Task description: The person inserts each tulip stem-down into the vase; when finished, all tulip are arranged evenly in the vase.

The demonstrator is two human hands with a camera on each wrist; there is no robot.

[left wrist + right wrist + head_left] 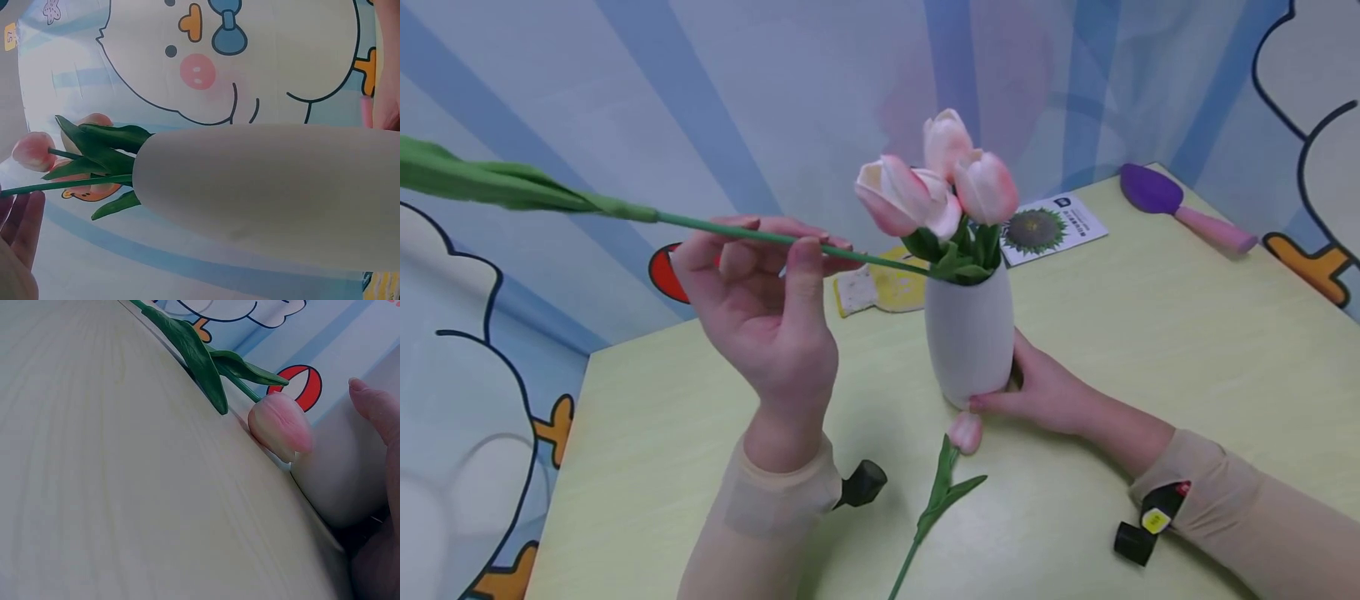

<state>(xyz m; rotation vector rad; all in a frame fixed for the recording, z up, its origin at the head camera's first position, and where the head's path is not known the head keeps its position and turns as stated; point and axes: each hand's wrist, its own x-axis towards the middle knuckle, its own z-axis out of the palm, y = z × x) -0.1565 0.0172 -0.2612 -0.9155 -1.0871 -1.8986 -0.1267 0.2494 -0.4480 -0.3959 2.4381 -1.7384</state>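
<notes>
My left hand pinches the thin green stem of an artificial tulip between thumb and fingers. That tulip lies nearly level, its leaf reaching off the left edge; its bloom is out of the head view. Its stem's tip overlaps the rim of a white vase, among the leaves there. Several pink tulips stand in the vase. With thumb and fingers round its lower right side, my right hand holds the vase. Another pink tulip lies on the table, its bloom close by the vase's base.
Behind the vase lie a yellow-and-white item and a card with a green plant picture. A purple spatula-like tool with a pink handle rests at the table's back right corner. Printed walls border the pale table.
</notes>
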